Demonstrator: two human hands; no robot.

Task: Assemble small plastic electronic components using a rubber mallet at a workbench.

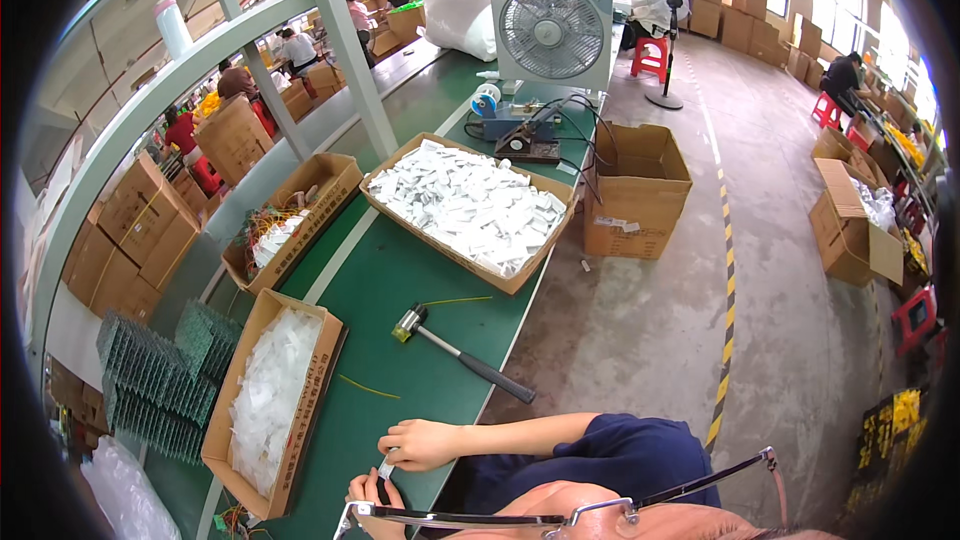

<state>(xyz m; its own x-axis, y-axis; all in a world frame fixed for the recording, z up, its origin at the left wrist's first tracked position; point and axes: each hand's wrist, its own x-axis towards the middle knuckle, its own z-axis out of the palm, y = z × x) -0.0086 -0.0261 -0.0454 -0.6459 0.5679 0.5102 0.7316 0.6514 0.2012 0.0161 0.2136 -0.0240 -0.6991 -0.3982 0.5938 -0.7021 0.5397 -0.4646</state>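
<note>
Both my hands meet at the near edge of the green workbench (420, 270), around a small white piece (387, 470). My right hand (424, 443) is closed on its upper end with the fingertips. My left hand (368, 502) is curled round the lower end, where a small black part shows; my glasses frame partly covers this hand. The piece's exact kind is too small to make out. Beyond my hands lies a mallet (455, 350) with a dark handle. A short yellow-green wire (369, 387) rests near it, and another wire (455, 300) lies farther off.
A carton tray of clear plastic pieces (318, 385) stands at left, beside stacked green boards (150, 380). Farther up are a tray of white pieces (535, 275), a tray with wires (340, 175), a soldering station (525, 130) and a box fan (553, 30). An open carton (640, 210) stands right.
</note>
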